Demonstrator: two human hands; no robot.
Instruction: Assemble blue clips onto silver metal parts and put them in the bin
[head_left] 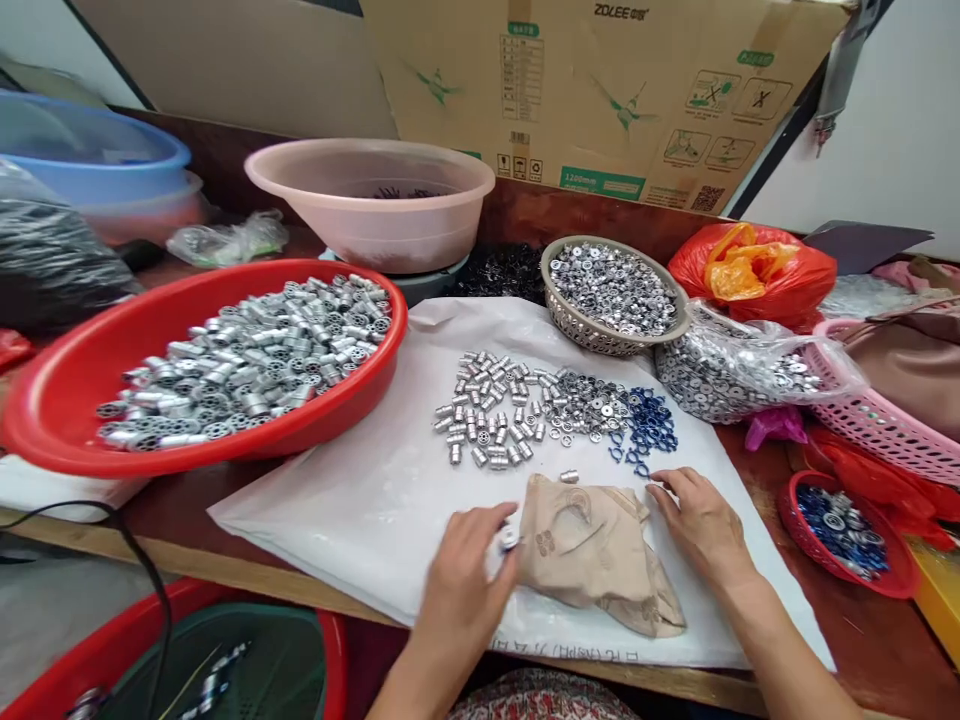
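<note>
Left hand (457, 590) pinches a small silver part (510, 538) beside the beige cloth (592, 560). Right hand (701, 525) lies open near the white sheet's (337, 530) right edge

Before you: tan cloth pouch (592, 555), matt and creased; small silver metal spools (480, 410), bright and smooth. Round red plastic basin (60, 420), glossy.
</note>
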